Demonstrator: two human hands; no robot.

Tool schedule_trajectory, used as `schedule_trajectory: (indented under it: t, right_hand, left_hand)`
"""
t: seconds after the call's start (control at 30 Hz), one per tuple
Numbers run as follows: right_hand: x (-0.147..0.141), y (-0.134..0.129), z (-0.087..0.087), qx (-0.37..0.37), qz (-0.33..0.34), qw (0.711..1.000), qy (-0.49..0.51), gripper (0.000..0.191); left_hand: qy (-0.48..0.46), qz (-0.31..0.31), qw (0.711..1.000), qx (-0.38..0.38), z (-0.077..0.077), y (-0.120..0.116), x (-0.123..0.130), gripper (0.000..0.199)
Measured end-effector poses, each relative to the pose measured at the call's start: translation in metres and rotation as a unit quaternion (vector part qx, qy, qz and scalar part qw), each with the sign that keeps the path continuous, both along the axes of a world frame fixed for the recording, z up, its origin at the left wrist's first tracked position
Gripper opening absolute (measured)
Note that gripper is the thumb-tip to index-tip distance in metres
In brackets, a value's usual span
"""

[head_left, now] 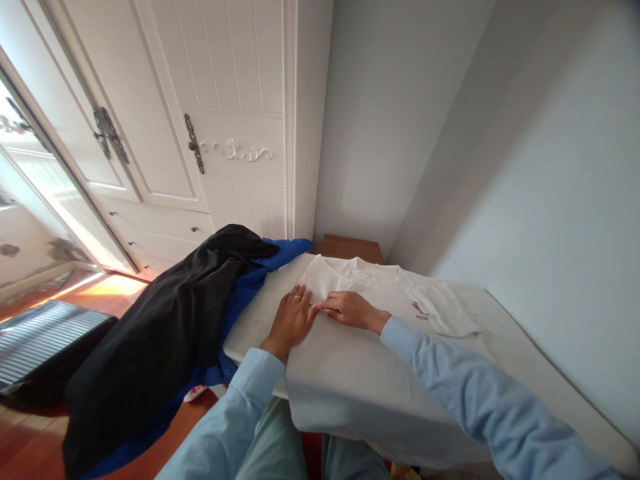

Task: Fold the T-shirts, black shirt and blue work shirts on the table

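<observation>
A white T-shirt [370, 347] with a small dark print on its chest is spread over a pale padded board, its lower part hanging past the near edge. My left hand [295, 317] lies flat by the shirt's left side seam, below the sleeve, fingers stretched out and a ring on one of them. Its thumb reaches the fingertips of my right hand [350, 310]. Those right fingers are bent and pressed together on the shirt fabric just under the left sleeve; the exact pinch is partly hidden.
Black cloth [165, 340] and blue cloth [245, 287] drape over something left of the board [255, 320]. Behind stand a white wardrobe [240, 87] and a brown wooden piece [353, 248]. A grey wall [550, 167] borders the right side. A ribbed silver-black object [50, 340] sits at far left.
</observation>
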State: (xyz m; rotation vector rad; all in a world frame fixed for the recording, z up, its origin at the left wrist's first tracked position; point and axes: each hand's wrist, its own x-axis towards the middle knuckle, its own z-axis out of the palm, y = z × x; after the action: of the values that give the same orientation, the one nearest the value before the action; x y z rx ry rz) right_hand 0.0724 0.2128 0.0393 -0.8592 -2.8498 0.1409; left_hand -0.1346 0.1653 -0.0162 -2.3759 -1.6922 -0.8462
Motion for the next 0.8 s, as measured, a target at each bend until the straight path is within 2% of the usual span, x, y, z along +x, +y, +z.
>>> schedule_trajectory:
  t: [0.13, 0.2, 0.3, 0.4, 0.57, 0.73, 0.8]
  right_hand:
    - [0.006, 0.007, 0.000, 0.000, -0.016, 0.999, 0.043, 0.033]
    - [0.010, 0.017, 0.001, 0.009, -0.074, 0.996, 0.047, 0.030]
    - [0.020, 0.037, 0.002, -0.019, -0.184, 0.982, 0.035, 0.024]
    - [0.027, 0.055, 0.001, -0.046, -0.223, 0.973, 0.034, 0.023]
    - [0.010, 0.075, 0.006, -0.026, -0.223, 0.973, 0.050, 0.034]
    - [-0.044, 0.092, 0.006, -0.036, -0.143, 0.989, 0.018, 0.043]
    - [-0.063, 0.097, 0.001, -0.047, -0.135, 0.990, 0.000, 0.047]
  left_hand:
    - [0.021, -0.005, 1.000, -0.016, 0.004, -0.001, 0.000, 0.044]
    - [0.027, -0.003, 0.999, -0.022, 0.006, -0.002, 0.001, 0.045]
    - [0.026, -0.005, 0.999, -0.022, 0.008, -0.004, 0.002, 0.045]
    - [0.020, -0.007, 1.000, -0.017, 0.009, -0.004, 0.003, 0.044]
    - [0.019, 0.002, 1.000, -0.015, 0.009, -0.005, 0.003, 0.043]
    - [0.026, 0.006, 0.999, -0.019, 0.009, -0.007, 0.004, 0.045]
    - [0.026, 0.010, 0.999, -0.019, 0.009, -0.007, 0.005, 0.046]
